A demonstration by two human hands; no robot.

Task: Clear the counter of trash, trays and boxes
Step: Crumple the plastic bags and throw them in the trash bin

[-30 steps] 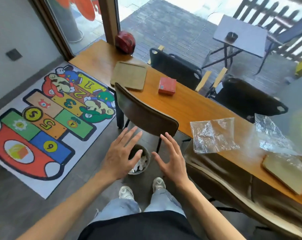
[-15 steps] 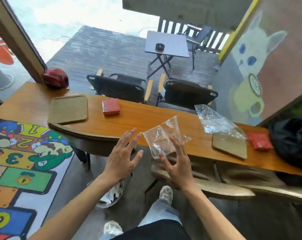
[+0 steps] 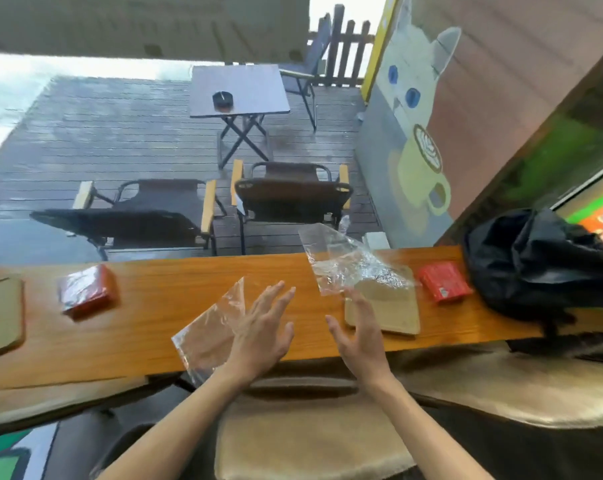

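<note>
Progress: hardly begun | your left hand (image 3: 258, 337) and right hand (image 3: 357, 336): fingers spread, holding nothing | left: near clear plastic bag (image 3: 206, 336), far crinkled clear wrap (image 3: 341, 263), red boxes, brown trays.

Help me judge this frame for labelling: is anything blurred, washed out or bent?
Head view: the wooden counter bows from wide-angle distortion; daylight blows out the upper left; the black bag and left red box look soft; both hands, left hand and right hand, stay fairly sharp.

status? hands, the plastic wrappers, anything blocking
Left hand and right hand open, holding nothing. Flat plastic bag under the left; crumpled wrapper on the tan tray, untouched. Nothing blocking.
</note>
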